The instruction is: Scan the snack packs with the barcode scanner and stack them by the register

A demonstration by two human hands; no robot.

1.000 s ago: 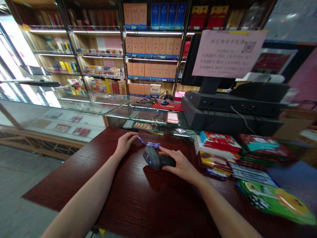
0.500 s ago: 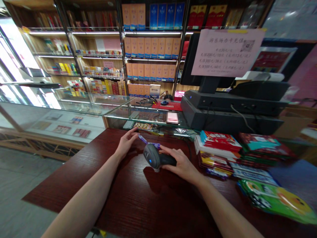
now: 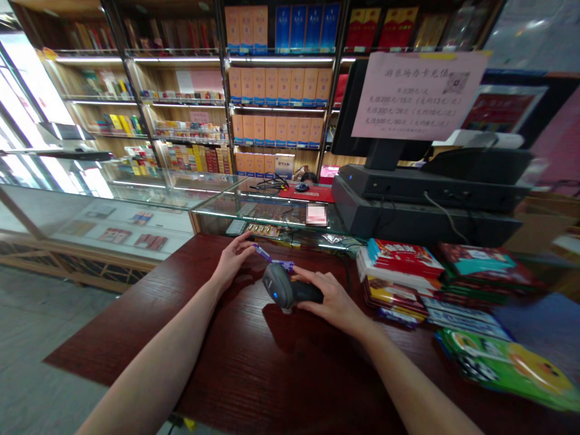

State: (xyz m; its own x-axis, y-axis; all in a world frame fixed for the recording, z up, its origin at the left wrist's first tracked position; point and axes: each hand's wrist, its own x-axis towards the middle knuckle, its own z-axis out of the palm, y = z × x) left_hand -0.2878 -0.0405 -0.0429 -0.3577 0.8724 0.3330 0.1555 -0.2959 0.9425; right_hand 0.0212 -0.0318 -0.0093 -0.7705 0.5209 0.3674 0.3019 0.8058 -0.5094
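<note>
Your right hand (image 3: 328,296) is closed over the grip of a black handheld barcode scanner (image 3: 283,287), whose head faces a thin purple strip (image 3: 274,255) just beyond it. The strip runs from your left hand (image 3: 233,261), its fingers half open at the strip's end; you cannot tell whether they pinch it. Stacked snack packets (image 3: 399,260) lie to the right on the dark red worktop (image 3: 217,356). Farther off stand a glass display case (image 3: 267,214) and shelves of boxed goods (image 3: 276,84).
</note>
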